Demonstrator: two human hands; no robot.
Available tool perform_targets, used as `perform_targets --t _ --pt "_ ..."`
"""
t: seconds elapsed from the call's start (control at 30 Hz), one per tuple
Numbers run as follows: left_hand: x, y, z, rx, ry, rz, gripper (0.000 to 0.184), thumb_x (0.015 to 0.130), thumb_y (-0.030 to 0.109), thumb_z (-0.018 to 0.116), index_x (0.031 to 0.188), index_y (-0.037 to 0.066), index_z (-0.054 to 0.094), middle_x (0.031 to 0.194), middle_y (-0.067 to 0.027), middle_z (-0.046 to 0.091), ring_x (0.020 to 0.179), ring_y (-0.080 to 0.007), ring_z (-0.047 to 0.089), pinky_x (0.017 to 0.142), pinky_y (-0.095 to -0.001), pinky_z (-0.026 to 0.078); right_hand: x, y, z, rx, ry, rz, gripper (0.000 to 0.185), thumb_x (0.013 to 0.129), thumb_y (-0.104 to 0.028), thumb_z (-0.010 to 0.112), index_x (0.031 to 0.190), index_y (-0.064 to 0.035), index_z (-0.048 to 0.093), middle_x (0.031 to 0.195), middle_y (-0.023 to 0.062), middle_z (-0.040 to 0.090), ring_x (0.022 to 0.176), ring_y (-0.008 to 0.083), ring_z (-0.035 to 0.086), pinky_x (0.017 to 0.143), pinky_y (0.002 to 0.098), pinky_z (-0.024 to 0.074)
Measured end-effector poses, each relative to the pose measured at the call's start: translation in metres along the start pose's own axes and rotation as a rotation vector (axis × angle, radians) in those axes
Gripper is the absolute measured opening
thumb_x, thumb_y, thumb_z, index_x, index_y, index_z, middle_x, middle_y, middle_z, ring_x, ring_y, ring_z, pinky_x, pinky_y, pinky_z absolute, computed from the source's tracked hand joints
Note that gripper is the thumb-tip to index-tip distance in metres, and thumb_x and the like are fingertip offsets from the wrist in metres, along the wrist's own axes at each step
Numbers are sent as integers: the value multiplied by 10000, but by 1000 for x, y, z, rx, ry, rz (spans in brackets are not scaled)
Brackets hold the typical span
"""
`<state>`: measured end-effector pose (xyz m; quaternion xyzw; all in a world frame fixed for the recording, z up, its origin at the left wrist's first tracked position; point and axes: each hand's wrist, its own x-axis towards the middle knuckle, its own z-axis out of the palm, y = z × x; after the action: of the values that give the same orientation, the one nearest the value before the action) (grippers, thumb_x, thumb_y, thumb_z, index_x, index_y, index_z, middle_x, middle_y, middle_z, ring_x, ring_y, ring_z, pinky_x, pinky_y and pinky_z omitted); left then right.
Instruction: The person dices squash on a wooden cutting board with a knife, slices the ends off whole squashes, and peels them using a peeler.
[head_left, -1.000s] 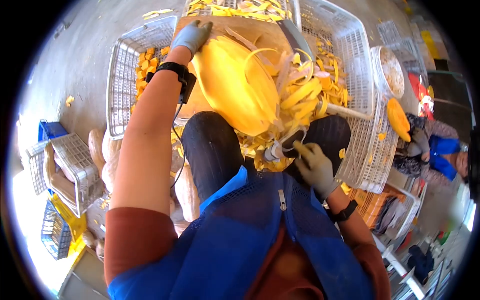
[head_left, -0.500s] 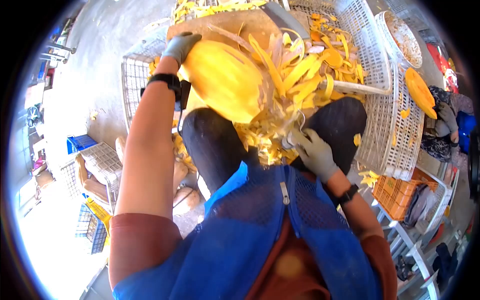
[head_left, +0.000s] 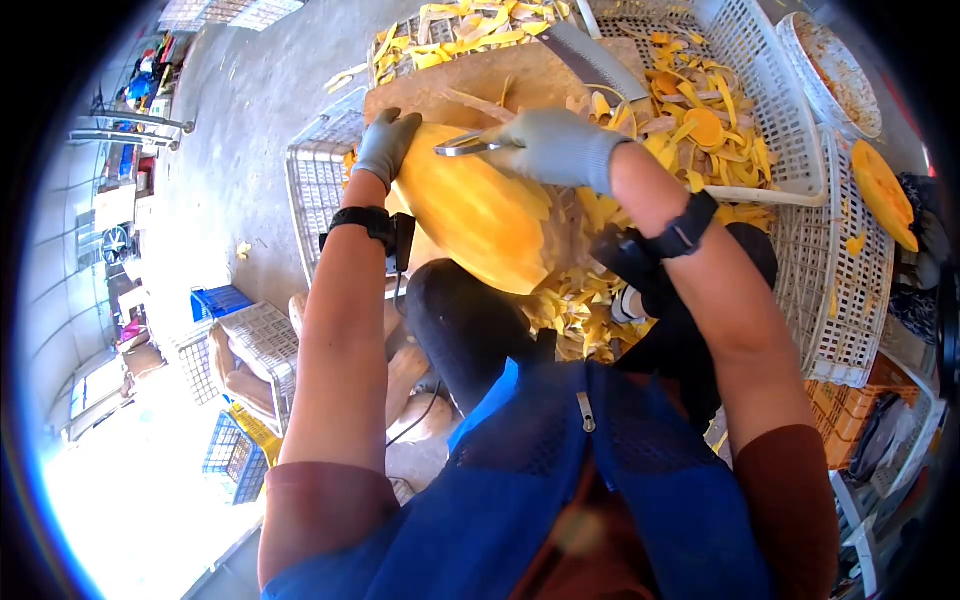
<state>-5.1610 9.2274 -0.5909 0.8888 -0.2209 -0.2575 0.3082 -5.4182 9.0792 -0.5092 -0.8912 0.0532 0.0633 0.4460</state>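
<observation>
A large, long pumpkin (head_left: 470,220), mostly bare of skin and bright yellow-orange, lies on a wooden board (head_left: 440,88) close to my knees. My left hand (head_left: 388,143), in a grey glove, grips its far left end. Gloved as well, my right hand (head_left: 555,147) is closed around a metal peeler (head_left: 468,144), whose head is at the pumpkin's upper side. Part of the handle is hidden by the fingers. A wide-bladed saw-toothed knife (head_left: 592,62) rests at the board's far right corner.
Peel strips fill a white crate (head_left: 800,110) at right and cover the floor between my legs. A round basin (head_left: 832,75) and a cut pumpkin piece (head_left: 884,195) are farther right. More whole pumpkins (head_left: 425,415) lie left of my legs, near a white crate (head_left: 262,345).
My right hand has come up from near my right knee to the top of the pumpkin, with the peeler in it. My left hand stays at the pumpkin's end. The view has shifted.
</observation>
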Motion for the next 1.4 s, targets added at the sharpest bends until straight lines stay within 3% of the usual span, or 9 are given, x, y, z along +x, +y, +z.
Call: perform_targets --t 0.27,0.33,0.5,0.6,0.73,0.8,1.0,1.13,1.4 --pt "-4 -3 -3 -264 -121 -6 396 859 246 572 1176 9 594 1057 -111 643 905 -171 605 794 -277 480 -147 2 100 -49 644 -65 348 853 -223 588 1195 -170 563 941 123 583 729 296 610 617 352 499" --pt "-4 -2 -2 -255 -110 32 385 862 242 575 1166 7 601 1053 -104 647 900 -171 605 799 -277 479 -201 9 131 -194 285 115 366 835 -201 611 1196 -151 576 908 122 583 713 273 611 617 331 507" --pt "-11 6 -1 -167 -114 20 371 889 235 555 1171 -4 586 1085 -102 628 935 -167 594 816 -268 473 -180 5 101 63 681 80 347 826 -254 594 1162 -168 608 922 95 579 685 276 599 589 341 506" --pt "-11 11 -5 -153 -112 55 367 891 238 555 1165 -5 587 1082 -102 628 937 -172 594 816 -271 474 -141 -3 95 -116 723 -178 360 811 -212 607 1164 -145 603 930 98 575 701 276 605 603 362 511" --pt "-7 6 -5 -177 -120 66 363 868 247 577 1133 0 610 1044 -104 643 910 -181 598 803 -285 475 -178 26 150 -51 560 -77 374 784 -170 635 1154 -131 604 942 99 577 752 269 611 634 355 512" --pt "-4 -2 -8 -165 -138 51 367 869 251 577 1133 -1 608 1046 -102 640 913 -182 596 801 -288 475 -215 34 162 39 375 170 383 780 -160 644 1160 -136 598 942 97 574 765 265 610 647 350 508" --pt "-9 8 -7 -163 -113 72 372 869 263 583 1129 -2 607 1023 -94 642 879 -176 601 776 -288 482 -160 -5 113 -36 647 -126 394 790 -173 642 1181 -155 589 962 102 576 778 257 611 644 353 511" --pt "-11 7 -5 -242 -106 69 359 865 237 603 1129 -6 605 1000 -87 647 853 -163 605 755 -273 490 -200 37 158 -51 528 73 421 790 -161 641 1206 -166 574 1002 105 581 814 267 617 696 334 507" --pt "0 22 4 -62 -134 271 509 840 232 651 1261 -6 492 981 -99 638 880 -154 595 773 -265 483 -134 10 139 378 588 -48 405 872 -81 555 1269 -26 489 1199 194 563 1046 333 583 903 368 459"
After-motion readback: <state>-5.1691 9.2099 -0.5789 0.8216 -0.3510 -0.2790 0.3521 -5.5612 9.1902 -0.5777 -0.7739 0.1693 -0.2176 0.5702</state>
